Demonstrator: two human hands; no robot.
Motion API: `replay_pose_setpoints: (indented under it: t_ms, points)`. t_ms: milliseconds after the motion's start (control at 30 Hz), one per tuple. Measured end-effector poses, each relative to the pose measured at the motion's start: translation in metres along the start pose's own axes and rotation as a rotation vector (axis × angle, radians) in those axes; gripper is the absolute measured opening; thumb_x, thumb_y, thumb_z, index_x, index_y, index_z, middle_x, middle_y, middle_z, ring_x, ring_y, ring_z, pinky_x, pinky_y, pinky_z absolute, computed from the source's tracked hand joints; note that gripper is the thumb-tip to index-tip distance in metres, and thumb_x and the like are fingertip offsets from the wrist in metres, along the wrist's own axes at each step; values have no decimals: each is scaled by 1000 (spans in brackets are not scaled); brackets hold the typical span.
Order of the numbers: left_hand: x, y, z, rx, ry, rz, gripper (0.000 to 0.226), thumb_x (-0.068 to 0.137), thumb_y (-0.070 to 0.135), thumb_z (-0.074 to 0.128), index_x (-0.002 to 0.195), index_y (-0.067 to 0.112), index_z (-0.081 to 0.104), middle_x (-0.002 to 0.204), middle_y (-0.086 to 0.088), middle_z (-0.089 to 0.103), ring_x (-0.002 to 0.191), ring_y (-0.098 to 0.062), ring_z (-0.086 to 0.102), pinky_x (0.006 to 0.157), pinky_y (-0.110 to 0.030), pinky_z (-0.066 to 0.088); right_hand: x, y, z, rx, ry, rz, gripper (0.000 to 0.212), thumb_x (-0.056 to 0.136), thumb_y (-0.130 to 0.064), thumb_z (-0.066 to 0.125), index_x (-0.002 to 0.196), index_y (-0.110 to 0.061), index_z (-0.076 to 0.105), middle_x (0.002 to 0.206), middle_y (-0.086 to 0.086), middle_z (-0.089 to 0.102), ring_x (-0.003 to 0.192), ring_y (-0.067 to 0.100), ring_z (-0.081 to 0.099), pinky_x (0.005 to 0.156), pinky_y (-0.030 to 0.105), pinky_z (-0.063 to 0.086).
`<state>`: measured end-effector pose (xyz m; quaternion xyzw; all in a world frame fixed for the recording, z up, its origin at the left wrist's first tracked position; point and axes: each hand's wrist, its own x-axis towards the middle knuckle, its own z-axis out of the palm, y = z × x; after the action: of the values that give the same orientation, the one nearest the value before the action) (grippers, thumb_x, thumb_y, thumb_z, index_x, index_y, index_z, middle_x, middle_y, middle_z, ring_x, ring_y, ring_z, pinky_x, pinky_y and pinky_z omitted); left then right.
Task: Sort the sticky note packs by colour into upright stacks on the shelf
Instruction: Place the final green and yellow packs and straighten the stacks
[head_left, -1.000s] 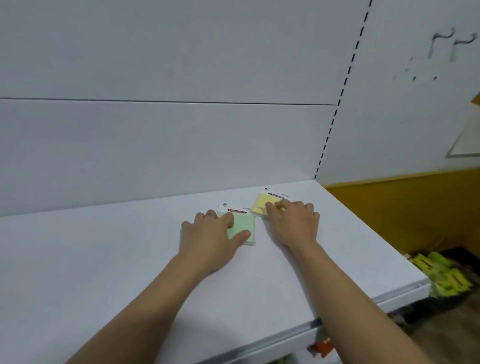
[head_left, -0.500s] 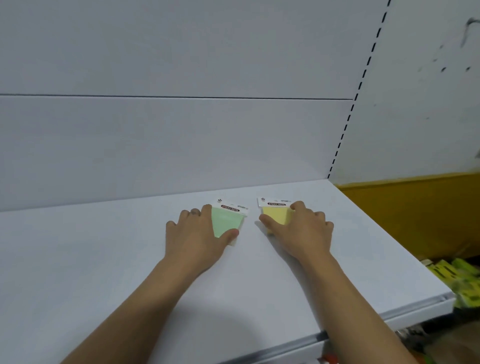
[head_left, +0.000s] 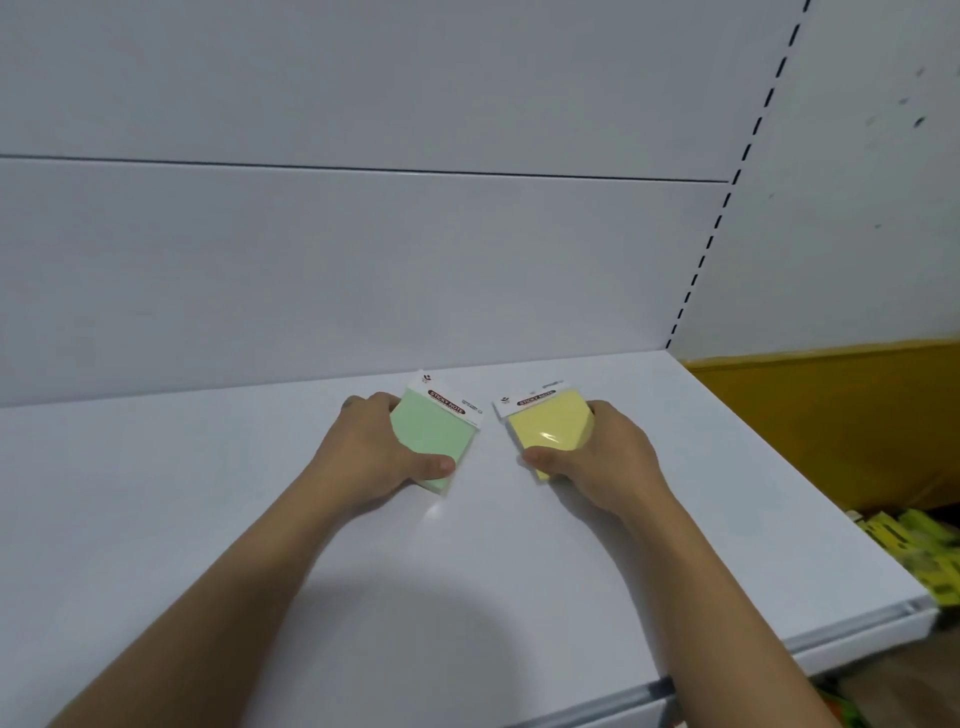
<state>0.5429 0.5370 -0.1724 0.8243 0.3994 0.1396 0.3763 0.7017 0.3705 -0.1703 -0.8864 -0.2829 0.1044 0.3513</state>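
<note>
Colours split, one per hand, at the shelf (head_left: 467, 571)
Left hand (head_left: 374, 452) grips the green pack (head_left: 431, 441), right hand (head_left: 602, 457) grips the yellow pack (head_left: 548, 423), thumbs across the fronts; both packs tilted, side by side, apart

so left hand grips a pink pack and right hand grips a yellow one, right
Not quite. The left hand grips a green pack, not a pink one; the head view shows it. The right hand does grip a yellow pack.
</note>
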Motion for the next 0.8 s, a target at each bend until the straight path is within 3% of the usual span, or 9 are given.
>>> replay_pose_setpoints:
  t_ms: [67,133,233,367,433,633,733,800]
  points:
    - [1,-3,-3,-63,12,3,65,58,36,88,111,20,54,113,-2,58,91,-16,61,65,-27,45,1,1,1,68,13,-31,51,79,-38,73,119,-16,50,102,-8,55,93,15,51,75,29,38]
    - [1,-4,-6,-98,24,15,47,69,33,82,105,21,55,105,0,63,88,-15,63,68,-29,47,2,2,2,210,62,-61,31,87,-27,64,114,-17,52,100,-9,57,96,15,55,72,27,37]
    - [-2,-3,-12,-185,-7,19,28,78,25,75,99,24,57,95,5,65,81,-12,65,70,-30,51,2,0,5,355,134,-121,20,88,-17,62,107,-19,53,95,-13,59,91,11,57,68,19,40]
    - [-6,-2,-20,-95,-6,49,21,83,17,64,102,19,54,90,12,61,74,1,58,52,-15,39,0,-2,6,481,134,-178,21,85,-9,65,98,-21,53,92,-10,62,83,3,58,64,12,42]
    - [-8,-1,-22,-196,10,53,20,85,10,61,102,16,53,89,9,61,70,-1,58,44,-10,40,0,-2,7,487,137,-192,21,85,-9,67,97,-20,53,90,-10,62,81,4,59,64,13,42]
    - [-9,-2,-15,-439,197,153,26,82,4,69,101,12,53,98,-4,66,79,-12,64,62,-19,50,0,4,3,389,148,-193,19,81,-13,71,92,-20,56,84,-11,64,74,1,58,59,10,42]
    - [-8,-6,-9,-344,266,193,25,76,9,74,90,19,56,89,1,68,79,-17,65,69,-30,53,3,10,0,289,146,-163,19,77,-20,76,89,-22,62,83,-13,66,79,5,61,69,24,48]
    - [-7,-6,-7,-267,289,188,24,76,13,76,91,22,60,84,7,68,70,-4,63,62,-17,49,4,11,0,280,134,-154,19,77,-21,77,90,-24,63,83,-17,65,79,3,61,70,25,47]
